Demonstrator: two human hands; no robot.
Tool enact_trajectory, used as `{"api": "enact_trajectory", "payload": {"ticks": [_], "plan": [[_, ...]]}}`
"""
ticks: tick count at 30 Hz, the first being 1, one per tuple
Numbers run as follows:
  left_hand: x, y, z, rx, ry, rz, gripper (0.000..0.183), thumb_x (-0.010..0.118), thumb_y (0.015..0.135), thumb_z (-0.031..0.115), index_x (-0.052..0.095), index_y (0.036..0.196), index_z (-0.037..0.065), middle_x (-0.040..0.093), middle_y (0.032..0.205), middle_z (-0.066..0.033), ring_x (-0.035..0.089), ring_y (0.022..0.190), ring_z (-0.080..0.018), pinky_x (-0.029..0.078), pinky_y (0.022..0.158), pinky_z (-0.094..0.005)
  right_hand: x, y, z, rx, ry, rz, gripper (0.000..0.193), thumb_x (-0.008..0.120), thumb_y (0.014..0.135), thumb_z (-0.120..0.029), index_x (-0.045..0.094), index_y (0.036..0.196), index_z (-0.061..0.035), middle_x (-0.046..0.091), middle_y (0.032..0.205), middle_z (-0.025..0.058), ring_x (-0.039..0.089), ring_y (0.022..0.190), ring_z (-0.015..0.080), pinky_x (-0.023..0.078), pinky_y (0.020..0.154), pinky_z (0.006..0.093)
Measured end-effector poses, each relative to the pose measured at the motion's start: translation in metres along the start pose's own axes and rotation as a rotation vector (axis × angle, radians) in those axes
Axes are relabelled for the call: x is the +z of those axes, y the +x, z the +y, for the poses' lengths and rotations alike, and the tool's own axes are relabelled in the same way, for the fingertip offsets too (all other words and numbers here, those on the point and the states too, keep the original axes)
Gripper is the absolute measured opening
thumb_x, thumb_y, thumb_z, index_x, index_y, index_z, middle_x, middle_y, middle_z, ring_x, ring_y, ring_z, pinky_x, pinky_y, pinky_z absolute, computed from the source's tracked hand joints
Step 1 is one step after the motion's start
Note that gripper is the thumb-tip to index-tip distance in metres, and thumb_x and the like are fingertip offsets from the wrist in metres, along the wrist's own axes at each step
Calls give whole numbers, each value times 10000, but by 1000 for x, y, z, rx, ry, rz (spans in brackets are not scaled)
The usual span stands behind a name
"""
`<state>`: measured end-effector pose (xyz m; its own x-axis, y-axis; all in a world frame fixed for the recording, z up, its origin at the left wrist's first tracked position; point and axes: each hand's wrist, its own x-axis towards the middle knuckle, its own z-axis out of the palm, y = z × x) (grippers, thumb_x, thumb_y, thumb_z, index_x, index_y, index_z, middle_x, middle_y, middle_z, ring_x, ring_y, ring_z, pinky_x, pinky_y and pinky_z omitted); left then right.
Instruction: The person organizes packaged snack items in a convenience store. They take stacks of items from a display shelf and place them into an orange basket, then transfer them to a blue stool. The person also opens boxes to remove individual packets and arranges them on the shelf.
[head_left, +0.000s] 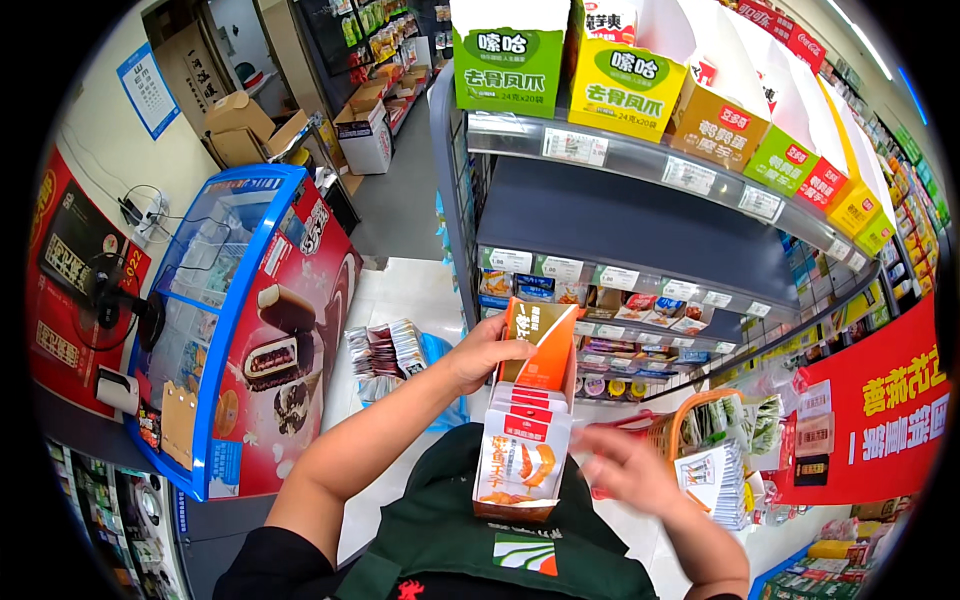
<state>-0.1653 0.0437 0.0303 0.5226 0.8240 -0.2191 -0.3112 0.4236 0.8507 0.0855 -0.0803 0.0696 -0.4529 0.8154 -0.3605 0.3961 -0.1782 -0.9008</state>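
Freezer [322, 315]: on the left, red side, blue frame
Packet pile [385, 350]: against blue plastic [437, 350]
Left hand [490, 352]: fingers gripping the box's upper end
Box [545, 345]: in front of the body, white packets [520, 462] inside
Right hand [632, 470]: blurred, beside the box; cannot tell whether its fingers are open or closed
Basket [690, 403]: orange, holding more packets

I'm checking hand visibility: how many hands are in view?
2: the left hand grips the upper left of the open box; the right hand, blurred, is at the box's right. I see no others.
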Motion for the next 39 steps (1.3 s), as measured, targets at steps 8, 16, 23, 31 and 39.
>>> {"api": "enact_trajectory", "payload": {"ticks": [8, 16, 23, 31, 39], "plan": [[37, 5, 7, 82, 139, -76, 615, 613, 788, 141, 315, 1316, 44, 485, 1201, -96, 488, 1127, -174, 408, 947, -307, -56, 102, -93, -659, -508, 317, 277, 665, 815, -195, 598, 989, 9, 615, 893, 125, 599, 684, 189, 490, 632, 309], [30, -9, 6, 156, 128, -68, 363, 620, 828, 125, 436, 1137, 71, 513, 1072, -40, 496, 1013, -101, 407, 875, -265, -48, 117, -90, -463, -244, -20, 188, 632, 856, -161, 592, 796, 12, 513, 601, 37, 438, 546, 92, 372, 488, 285], [30, -7, 3, 211, 90, -84, 226, 618, 860, 119, 492, 1041, 68, 563, 975, -12, 542, 897, -76, 452, 772, -232, -53, 115, -94, -326, -301, -5, 180, 615, 877, -165, 581, 806, -2, 498, 602, 16, 446, 548, 63, 382, 487, 261], [40, -8, 8, 231, 115, -52, 256, 615, 872, 141, 504, 1086, 53, 573, 998, -14, 549, 916, -74, 463, 807, -244, -46, 99, -83, -532, -56, 222, 185, 562, 907, -159, 601, 887, 20, 602, 690, 42, 534, 658, 88, 451, 629, 258], [46, -10, 17, 153, 227, -64, 262, 620, 870, 136, 546, 1101, 39, 596, 999, -9, 552, 924, -68, 463, 816, -242, -62, 96, -86, -349, -350, 13, 238, 525, 922, -199, 594, 879, 26, 515, 621, 113, 439, 578, 169, 416, 567, 322]]}}
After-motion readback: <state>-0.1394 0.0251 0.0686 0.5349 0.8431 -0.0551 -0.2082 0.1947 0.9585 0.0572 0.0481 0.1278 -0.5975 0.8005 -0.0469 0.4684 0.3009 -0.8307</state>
